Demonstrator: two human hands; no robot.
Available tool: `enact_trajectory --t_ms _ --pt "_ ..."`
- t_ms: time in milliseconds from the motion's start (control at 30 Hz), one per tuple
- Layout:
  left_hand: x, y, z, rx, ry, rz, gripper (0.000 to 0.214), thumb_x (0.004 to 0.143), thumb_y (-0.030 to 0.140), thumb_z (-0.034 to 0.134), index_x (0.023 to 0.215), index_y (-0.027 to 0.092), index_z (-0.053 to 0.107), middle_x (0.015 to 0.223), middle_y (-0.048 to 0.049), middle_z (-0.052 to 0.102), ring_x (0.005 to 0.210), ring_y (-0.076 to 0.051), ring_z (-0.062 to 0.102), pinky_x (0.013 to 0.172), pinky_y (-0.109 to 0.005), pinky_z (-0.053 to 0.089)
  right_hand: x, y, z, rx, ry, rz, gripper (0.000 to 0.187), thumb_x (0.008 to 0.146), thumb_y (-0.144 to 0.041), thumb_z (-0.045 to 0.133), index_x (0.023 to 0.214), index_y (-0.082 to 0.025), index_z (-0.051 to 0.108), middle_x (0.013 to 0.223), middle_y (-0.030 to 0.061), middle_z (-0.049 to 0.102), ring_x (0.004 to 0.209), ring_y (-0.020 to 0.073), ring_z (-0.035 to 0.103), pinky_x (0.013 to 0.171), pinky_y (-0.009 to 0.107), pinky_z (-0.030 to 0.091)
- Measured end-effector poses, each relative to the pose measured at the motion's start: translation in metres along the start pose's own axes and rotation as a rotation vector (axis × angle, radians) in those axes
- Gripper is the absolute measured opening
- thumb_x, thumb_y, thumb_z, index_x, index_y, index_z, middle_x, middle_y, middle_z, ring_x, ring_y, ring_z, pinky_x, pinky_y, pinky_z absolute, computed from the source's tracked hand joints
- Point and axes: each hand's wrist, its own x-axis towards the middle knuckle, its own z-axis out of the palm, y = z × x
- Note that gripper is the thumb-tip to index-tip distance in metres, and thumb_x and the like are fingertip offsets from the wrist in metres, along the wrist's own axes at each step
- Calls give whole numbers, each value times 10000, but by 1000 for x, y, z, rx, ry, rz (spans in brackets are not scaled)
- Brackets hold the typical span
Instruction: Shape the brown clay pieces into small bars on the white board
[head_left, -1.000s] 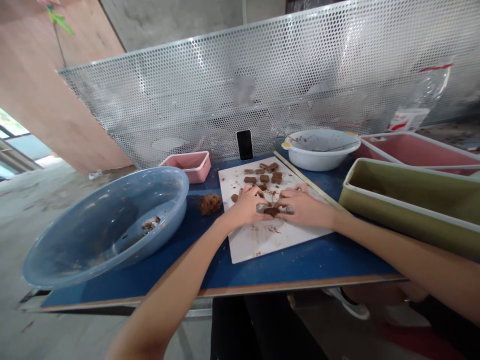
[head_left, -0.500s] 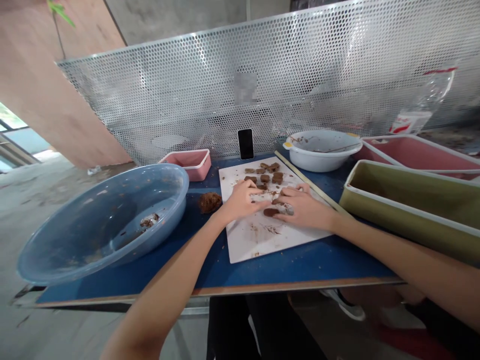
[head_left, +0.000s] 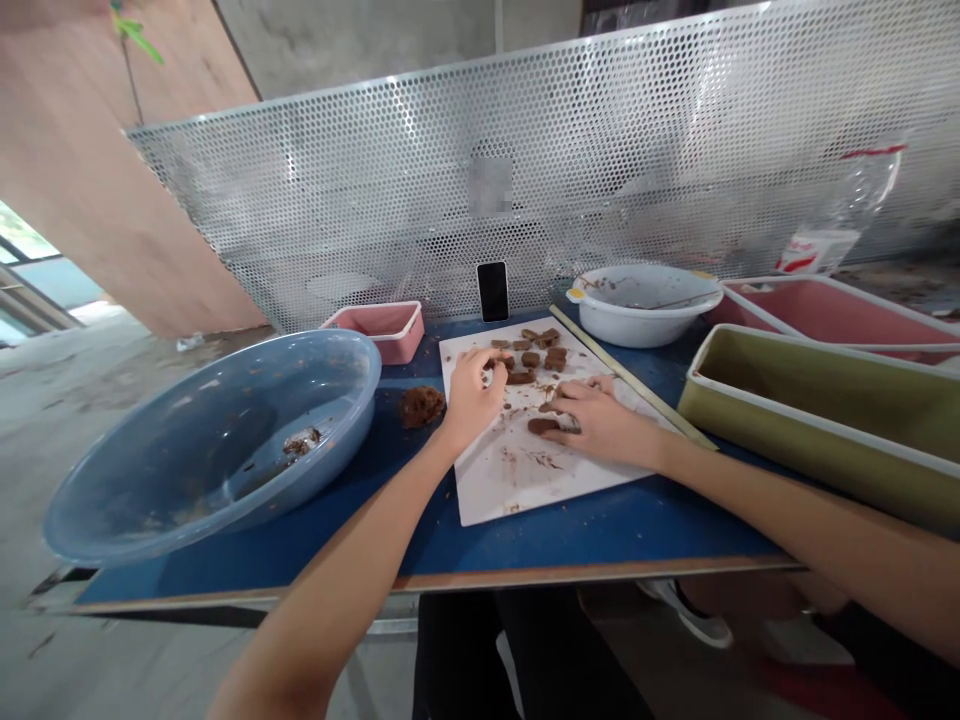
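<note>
My left hand [head_left: 478, 392] is at the left part of the white board [head_left: 487, 490], thumb and fingers curled in a pinch around a small brown clay-like piece, mostly hidden by the fingers. My right hand [head_left: 589, 420] lies low over the board with its fingers spread. Its thumb touches a dark brown oval lump [head_left: 543, 426]. Beyond the hands lie several short brown pieces [head_left: 530, 359], with a longer brown strip [head_left: 520, 378] closer in. Crumbs and brown smears dot the board. Left of the board sits a rough brown clump [head_left: 422, 407].
A large blue basin [head_left: 345, 350] stands at left, a small pink tub [head_left: 405, 345] behind it. A phone [head_left: 493, 292] leans against the perforated metal screen [head_left: 360, 200]. Rightward are a pale stick [head_left: 630, 375], white basin [head_left: 637, 325], green trough [head_left: 795, 430], pink trough [head_left: 847, 310] and plastic bottle [head_left: 832, 220].
My left hand has drawn back leftward from beside the right hand, and its fingers have curled in, uncovering the longer strip. My right hand has shifted only slightly.
</note>
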Motion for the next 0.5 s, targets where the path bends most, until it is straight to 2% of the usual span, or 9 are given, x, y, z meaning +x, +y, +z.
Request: enact_trajectory --t_ms 100,233,367,500 --pt "1 0 -2 -1 13 1 205 988 148 625 1050 232 801 1089 -95 839 1024 -282 734 1017 -451 555 -1 -1 -12 -43 -21 -23 390 1110 -607 670 1247 -278 828 1187 125 750 1058 314 672 1008 520 393" --pt "1 -1 -3 -16 44 -24 210 987 146 650 1114 226 796 1136 -108 837 1060 -288 741 982 -435 560 -1 -4 -23 -50 -91 -78 367 1150 -536 613 1123 -282 876 1070 99 733 944 267 646 999 502 380" --pt "0 1 -4 15 29 -45 209 998 145 620 1115 229 772 1228 -103 837 1125 -276 744 980 -417 582 -1 -7 -26 -57 -150 -143 382 1167 -491 562 1162 -286 884 1024 88 719 909 251 622 990 493 374" --pt "0 1 -5 55 20 -25 193 998 136 600 1092 222 745 1217 -98 836 1143 -272 744 1022 -434 579 -1 -10 -29 -64 -88 -84 413 1160 -536 554 1189 -266 865 1088 112 712 938 262 615 1003 499 378"
